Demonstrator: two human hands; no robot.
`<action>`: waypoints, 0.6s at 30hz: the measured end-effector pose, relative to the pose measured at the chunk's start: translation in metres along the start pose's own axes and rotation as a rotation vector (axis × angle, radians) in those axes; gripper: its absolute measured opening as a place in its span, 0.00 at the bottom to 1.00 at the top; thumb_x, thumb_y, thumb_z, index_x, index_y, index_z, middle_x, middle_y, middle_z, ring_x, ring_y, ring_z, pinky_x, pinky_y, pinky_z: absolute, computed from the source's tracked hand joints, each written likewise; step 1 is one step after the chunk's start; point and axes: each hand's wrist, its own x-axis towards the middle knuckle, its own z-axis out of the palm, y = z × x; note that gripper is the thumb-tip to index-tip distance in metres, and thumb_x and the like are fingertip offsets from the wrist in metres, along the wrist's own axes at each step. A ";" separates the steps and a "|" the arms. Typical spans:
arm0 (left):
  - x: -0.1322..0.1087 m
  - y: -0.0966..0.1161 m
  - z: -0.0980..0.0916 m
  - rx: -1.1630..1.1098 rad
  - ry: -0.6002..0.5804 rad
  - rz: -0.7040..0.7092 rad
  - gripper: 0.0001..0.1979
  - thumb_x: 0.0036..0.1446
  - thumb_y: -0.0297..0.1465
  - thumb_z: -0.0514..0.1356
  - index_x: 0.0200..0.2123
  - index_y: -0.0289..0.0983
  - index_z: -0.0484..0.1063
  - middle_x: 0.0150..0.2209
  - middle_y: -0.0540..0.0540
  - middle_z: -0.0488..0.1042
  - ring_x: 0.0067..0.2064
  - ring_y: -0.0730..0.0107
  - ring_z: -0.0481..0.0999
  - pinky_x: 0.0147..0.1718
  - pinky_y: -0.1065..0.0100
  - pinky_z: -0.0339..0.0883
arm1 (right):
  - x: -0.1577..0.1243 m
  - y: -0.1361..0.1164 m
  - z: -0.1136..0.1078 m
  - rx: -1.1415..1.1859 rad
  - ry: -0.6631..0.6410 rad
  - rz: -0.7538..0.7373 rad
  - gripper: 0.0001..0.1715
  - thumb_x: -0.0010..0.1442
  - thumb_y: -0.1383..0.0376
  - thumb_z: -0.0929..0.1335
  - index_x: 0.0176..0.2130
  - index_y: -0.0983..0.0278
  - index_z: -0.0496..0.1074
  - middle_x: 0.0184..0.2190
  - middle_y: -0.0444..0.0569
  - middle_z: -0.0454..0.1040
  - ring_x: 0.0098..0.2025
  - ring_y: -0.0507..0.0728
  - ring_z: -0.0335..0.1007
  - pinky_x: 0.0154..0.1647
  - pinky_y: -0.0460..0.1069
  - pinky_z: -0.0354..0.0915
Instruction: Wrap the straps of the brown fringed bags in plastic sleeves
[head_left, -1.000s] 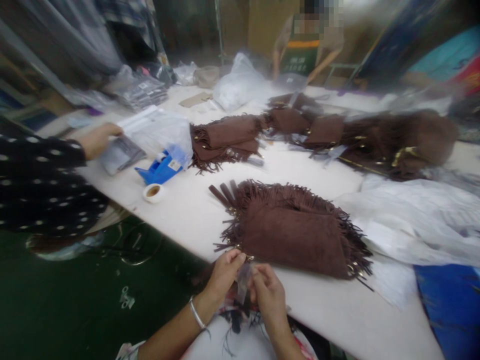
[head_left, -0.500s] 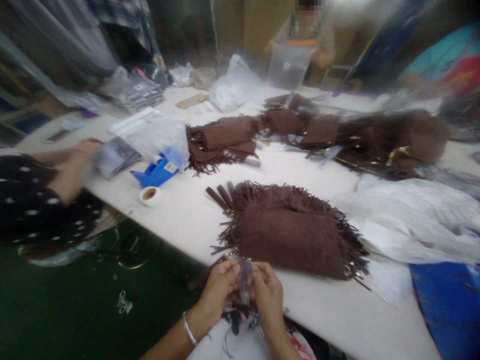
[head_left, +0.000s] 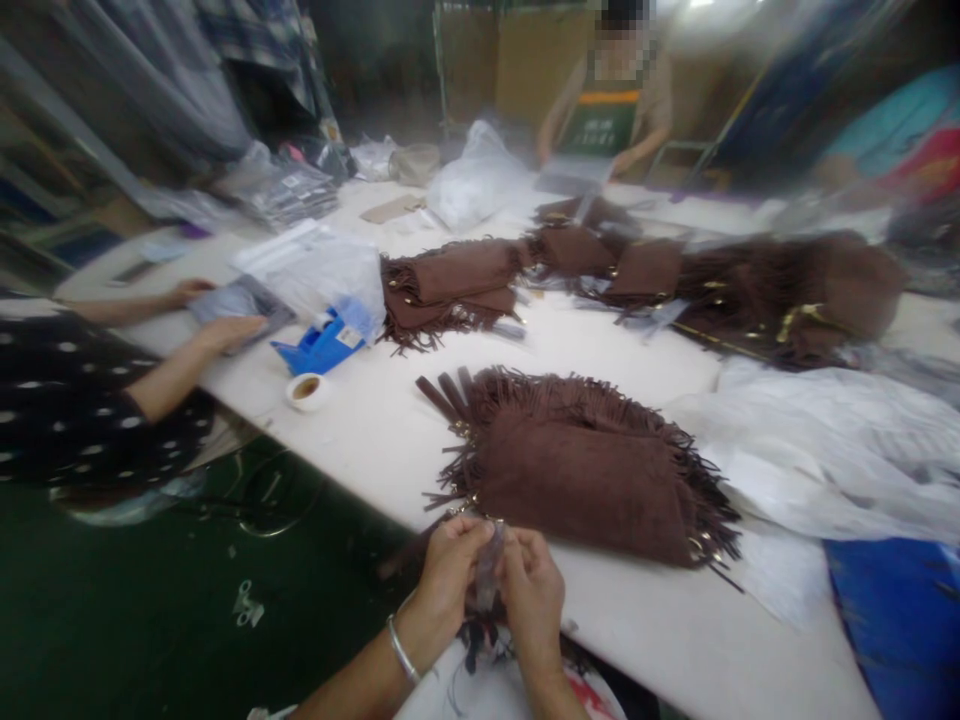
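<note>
My left hand (head_left: pixel 448 568) and my right hand (head_left: pixel 533 588) are pressed close together at the near edge of the white table (head_left: pixel 375 430). Both pinch a small clear plastic piece (head_left: pixel 487 565) between their fingers. A silver bangle sits on my left wrist. Just beyond my hands lies a brown suede fringed bag (head_left: pixel 592 475) with gold hardware at its near corner. Dark fringe strands hang below my hands over my lap.
More brown fringed bags (head_left: pixel 450 285) are piled further back. White wrapping sheets (head_left: pixel 832 450) lie at the right, above a blue sheet (head_left: pixel 892 620). A blue tape dispenser (head_left: pixel 322 340) and tape roll (head_left: pixel 306 390) sit left. A person in a dotted sleeve (head_left: pixel 82 400) handles plastic packets; another person (head_left: pixel 607 110) works at the far side.
My hands have closed tighter around the clear piece and stayed at the table edge. The person at the left has moved both hands onto a packet. The far person lowered a clear bag.
</note>
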 end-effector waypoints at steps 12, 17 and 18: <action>0.004 -0.008 0.012 0.467 0.157 0.395 0.05 0.54 0.32 0.57 0.29 0.37 0.65 0.26 0.50 0.70 0.29 0.68 0.70 0.30 0.69 0.64 | -0.008 0.003 -0.008 -0.406 0.040 -0.389 0.16 0.66 0.56 0.59 0.40 0.60 0.71 0.34 0.47 0.78 0.34 0.56 0.74 0.35 0.47 0.62; 0.003 -0.013 0.009 0.457 0.098 0.423 0.07 0.58 0.34 0.56 0.30 0.38 0.65 0.27 0.50 0.71 0.31 0.67 0.71 0.32 0.68 0.65 | -0.008 0.000 -0.012 -0.469 -0.020 -0.531 0.15 0.67 0.60 0.58 0.43 0.60 0.71 0.37 0.48 0.75 0.39 0.56 0.71 0.40 0.48 0.62; 0.002 -0.013 0.008 0.460 0.092 0.420 0.08 0.59 0.35 0.55 0.30 0.38 0.66 0.28 0.50 0.71 0.32 0.66 0.72 0.33 0.68 0.65 | -0.007 -0.002 -0.013 -0.498 -0.027 -0.528 0.15 0.67 0.60 0.58 0.42 0.60 0.71 0.36 0.48 0.75 0.38 0.56 0.71 0.39 0.48 0.62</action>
